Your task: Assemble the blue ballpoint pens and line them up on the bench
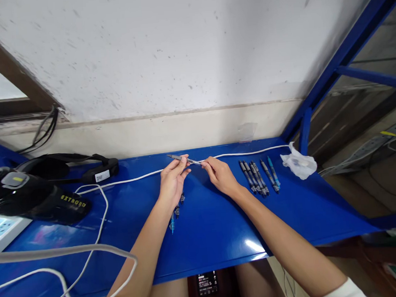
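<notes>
Above the blue shelf, a pen (194, 161) is held between my two hands, dark at its left end and pale and thin toward the right. My left hand (173, 180) pinches its dark part, the tip sticking out past the fingers. At the other end, the fingertips of my right hand (219, 174) close on the thin pale part; whether that is a separate refill I cannot tell. Several dark pens (254, 177) lie side by side to the right, with a blue pen (273, 174) at the row's end. Another blue pen (172, 224) and dark ones lie partly hidden beside my left forearm.
Left on the blue tabletop (220, 239) are a black bottle (32, 195), a black strapped device (99, 171) and a white power strip (7, 232). White cables (99, 249) loop at front left. Crumpled white plastic (299, 162) lies at right. A phone (207, 284) is below the edge.
</notes>
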Motion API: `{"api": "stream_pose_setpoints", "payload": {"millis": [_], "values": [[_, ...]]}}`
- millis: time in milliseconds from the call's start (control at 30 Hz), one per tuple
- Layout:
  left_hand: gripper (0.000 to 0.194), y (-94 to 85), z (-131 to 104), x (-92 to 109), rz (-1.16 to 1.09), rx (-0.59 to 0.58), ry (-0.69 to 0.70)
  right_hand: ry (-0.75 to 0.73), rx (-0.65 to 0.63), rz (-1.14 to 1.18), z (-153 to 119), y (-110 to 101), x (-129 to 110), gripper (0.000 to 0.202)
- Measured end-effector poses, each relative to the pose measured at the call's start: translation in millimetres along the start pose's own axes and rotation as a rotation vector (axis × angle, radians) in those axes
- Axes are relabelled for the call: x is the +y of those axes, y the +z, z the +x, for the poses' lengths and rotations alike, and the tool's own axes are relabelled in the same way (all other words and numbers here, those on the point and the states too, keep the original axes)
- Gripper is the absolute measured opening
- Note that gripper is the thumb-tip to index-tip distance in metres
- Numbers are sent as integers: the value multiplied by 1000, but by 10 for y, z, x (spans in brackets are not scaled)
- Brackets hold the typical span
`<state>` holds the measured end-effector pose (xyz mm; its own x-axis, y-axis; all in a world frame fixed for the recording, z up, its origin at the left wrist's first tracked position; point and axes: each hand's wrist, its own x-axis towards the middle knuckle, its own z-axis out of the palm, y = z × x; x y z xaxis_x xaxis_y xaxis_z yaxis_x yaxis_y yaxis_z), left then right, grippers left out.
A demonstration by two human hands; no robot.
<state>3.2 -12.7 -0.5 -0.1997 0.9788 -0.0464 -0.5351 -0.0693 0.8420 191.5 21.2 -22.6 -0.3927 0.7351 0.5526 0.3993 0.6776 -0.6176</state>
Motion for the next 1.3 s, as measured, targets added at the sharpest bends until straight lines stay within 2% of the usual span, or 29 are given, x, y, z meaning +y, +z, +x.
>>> {"api": "stream_pose_setpoints", "payload": {"millis": [133,300,433,633,733,900,1000,1167,1300], "values": [[35,-1,3,9,-17,7,4,16,32,31,-10,11,-14,25],[34,-14,6,20,-32,13,-4,-62,53,10,-3,15,-11,23],[31,-5,0,23,-31,3,-12,-61,38,15,2,14,-6,27],[31,3,-14,38,-7,-44,7,31,-28,120,15,-20,-61,38],[32,-8,-5,36,32,-83,61,160,-90,323,29,-14,-86,46],[30,-14,15,23,92,-97,133,433,-210,911,60,42,-126,54],[28,8,-15,39,90,-113,145,565,-283,1157,78,18,-167,54],[26,40,-63,81,124,-158,202,652,-392,1322,91,-67,-197,55],[31,82,-61,142,326,-133,239,658,-359,1362,89,-77,-168,51]]}}
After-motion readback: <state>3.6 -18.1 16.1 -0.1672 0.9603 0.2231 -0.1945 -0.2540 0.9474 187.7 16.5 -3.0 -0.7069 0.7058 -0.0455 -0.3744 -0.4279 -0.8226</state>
